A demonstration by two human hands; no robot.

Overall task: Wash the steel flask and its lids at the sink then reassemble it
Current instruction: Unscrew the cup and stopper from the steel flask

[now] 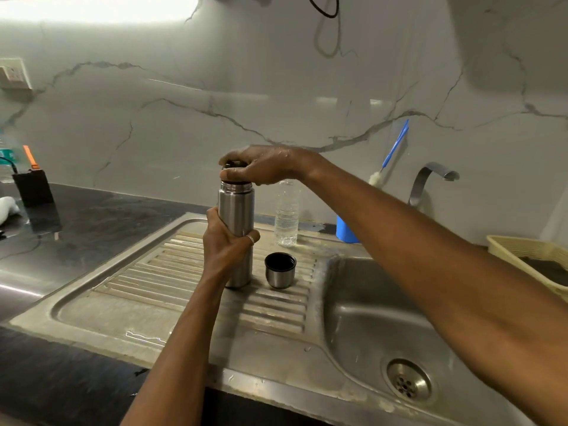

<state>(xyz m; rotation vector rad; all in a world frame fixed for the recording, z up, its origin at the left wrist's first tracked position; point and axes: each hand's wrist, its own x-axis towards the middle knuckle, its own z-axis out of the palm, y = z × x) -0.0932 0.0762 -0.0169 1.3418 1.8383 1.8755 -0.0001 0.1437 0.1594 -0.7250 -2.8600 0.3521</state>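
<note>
Head view: your left hand [226,244] grips the upright flask [236,216] on the drainboard [184,284]; your right hand [261,167] grasps its stopper [235,179]; cup lid [280,269] just beside.

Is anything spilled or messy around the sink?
A little. A small puddle sits on the front of the draining board, and pale crusty stains run along its ribs. The flask and cup lid stand upright, nothing tipped.

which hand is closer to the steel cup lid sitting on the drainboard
Left. The left hand grips the flask just left of the cup lid; the right hand is higher, on the stopper atop the flask.
</note>
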